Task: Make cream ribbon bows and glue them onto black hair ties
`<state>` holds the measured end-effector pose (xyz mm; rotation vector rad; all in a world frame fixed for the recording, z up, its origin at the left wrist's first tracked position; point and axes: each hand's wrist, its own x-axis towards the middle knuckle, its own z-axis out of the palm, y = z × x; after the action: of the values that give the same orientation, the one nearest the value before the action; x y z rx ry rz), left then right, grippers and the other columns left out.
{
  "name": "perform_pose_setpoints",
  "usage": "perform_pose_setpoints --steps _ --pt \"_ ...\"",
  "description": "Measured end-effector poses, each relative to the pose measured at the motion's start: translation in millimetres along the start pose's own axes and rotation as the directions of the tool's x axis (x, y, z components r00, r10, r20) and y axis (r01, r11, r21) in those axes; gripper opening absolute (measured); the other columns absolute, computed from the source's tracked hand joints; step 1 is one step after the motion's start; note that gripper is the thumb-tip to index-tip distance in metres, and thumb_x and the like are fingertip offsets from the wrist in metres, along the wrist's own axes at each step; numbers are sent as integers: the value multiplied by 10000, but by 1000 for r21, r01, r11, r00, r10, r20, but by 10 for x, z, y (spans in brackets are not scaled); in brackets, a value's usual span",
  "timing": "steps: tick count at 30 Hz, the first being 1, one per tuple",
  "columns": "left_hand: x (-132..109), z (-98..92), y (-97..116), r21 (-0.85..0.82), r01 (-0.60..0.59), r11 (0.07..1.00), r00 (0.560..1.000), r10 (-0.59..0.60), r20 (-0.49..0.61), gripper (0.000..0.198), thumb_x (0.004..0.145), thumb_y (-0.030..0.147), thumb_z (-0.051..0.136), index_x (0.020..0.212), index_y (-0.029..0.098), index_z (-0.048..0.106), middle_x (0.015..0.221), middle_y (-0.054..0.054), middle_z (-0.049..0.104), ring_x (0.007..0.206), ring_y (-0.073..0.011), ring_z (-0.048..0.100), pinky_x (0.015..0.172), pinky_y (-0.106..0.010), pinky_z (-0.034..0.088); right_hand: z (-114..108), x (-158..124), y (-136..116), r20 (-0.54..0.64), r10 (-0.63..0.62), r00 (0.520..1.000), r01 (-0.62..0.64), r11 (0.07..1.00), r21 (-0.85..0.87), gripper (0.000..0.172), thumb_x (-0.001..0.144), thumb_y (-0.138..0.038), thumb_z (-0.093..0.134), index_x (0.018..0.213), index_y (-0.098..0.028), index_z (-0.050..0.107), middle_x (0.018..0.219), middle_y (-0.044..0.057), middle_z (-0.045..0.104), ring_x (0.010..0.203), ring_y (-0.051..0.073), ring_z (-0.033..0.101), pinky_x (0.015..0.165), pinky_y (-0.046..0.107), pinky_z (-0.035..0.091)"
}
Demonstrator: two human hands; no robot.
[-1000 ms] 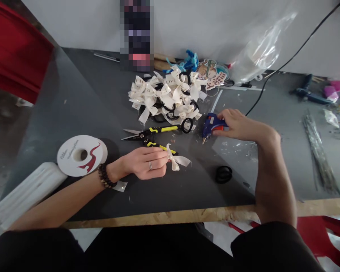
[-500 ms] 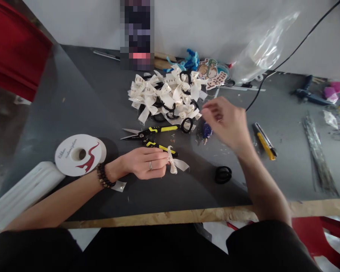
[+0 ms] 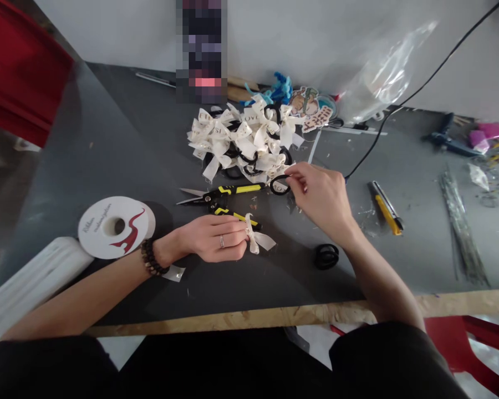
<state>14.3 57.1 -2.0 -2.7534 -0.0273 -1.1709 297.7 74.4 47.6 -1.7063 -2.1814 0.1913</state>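
My left hand [image 3: 216,239] is closed around a small cream ribbon bow [image 3: 255,237], whose loops and tail stick out past the fingertips. My right hand [image 3: 322,194] pinches the edge of a black hair tie [image 3: 280,185] at the right side of the pile. That pile of ribbon bows [image 3: 243,138] on black hair ties lies just beyond both hands. Between the pile and my left hand are yellow and black snips [image 3: 216,198] with their blades apart. Nearer the front edge, a few loose black hair ties [image 3: 326,256] rest together.
A ribbon spool [image 3: 116,227] and a white wrapped roll [image 3: 37,277] are at the left. Rightward lie a yellow utility knife [image 3: 386,208], a bundle of wires [image 3: 463,227] and blue pliers-like tool [image 3: 453,136]. A black cable [image 3: 419,88] runs down from the wall.
My right hand has come down and to the left, and its fingers have closed on the hair tie at the pile's edge. My left hand stays in place with the bow.
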Motion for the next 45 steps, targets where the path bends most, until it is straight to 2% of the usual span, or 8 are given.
perform_pose_setpoints --steps 11,19,23,27,31,35,39,45 --pt "41 -22 0 -14 4 1000 1000 -3 15 206 931 131 773 786 224 660 903 29 776 945 -138 804 959 -263 705 44 36 42 46 24 999 -27 998 56 152 991 -221 565 1104 -235 666 864 51 800 738 248 746 707 380 532" --pt "18 12 1 -37 3 999 1000 -3 -3 183 923 113 756 800 214 666 946 -3 784 943 -161 795 937 -286 705 148 51 105 -34 -38 999 35 994 -104 309 1004 -241 605 1300 -260 692 1106 101 779 872 276 742 768 417 578" --pt "-2 30 16 -24 10 1000 1000 -10 3 159 933 129 754 834 219 670 967 -2 782 970 -163 789 953 -299 695 231 59 127 31 -219 975 221 960 -174 382 995 -200 623 1365 -279 676 1325 135 689 1067 320 691 893 472 584" --pt "-39 85 16 -57 149 987 988 -146 51 138 948 105 741 984 212 661 1029 -26 774 1059 -186 775 1074 -376 656 294 87 167 42 -227 973 231 963 -140 247 980 -174 628 1204 -243 707 1259 129 708 1119 338 660 950 494 566" --pt "-91 177 -15 -68 396 916 915 -387 113 303 1035 33 536 1296 178 585 1063 -57 746 1154 -206 751 1225 -552 545 276 101 170 153 -272 950 294 944 -149 374 999 -127 554 1322 -266 681 1138 105 750 1073 328 659 906 478 552" --pt "-163 285 -31 29 475 879 868 -474 151 485 1057 13 430 1524 138 454 1082 -80 741 1080 -198 765 1184 -504 581 244 95 164 185 -299 936 336 916 -218 278 993 -131 558 1165 -234 752 1110 126 742 1043 332 657 876 479 550" --pt "-200 355 -35 142 536 832 836 -547 52 374 1064 92 491 1430 154 539 1043 -98 746 1004 -226 778 984 -403 678 235 77 159 46 -235 971 238 933 -271 302 1012 -121 504 1136 -241 752 1089 132 731 1051 343 674 885 504 560" --pt "-84 181 -4 166 254 953 964 -263 31 163 966 142 721 1064 245 640 930 7 734 895 -168 746 1008 -396 659 111 44 17 -167 -116 979 100 990 -104 444 1069 -209 470 1487 -305 583 1508 134 614 1292 338 662 934 471 595"
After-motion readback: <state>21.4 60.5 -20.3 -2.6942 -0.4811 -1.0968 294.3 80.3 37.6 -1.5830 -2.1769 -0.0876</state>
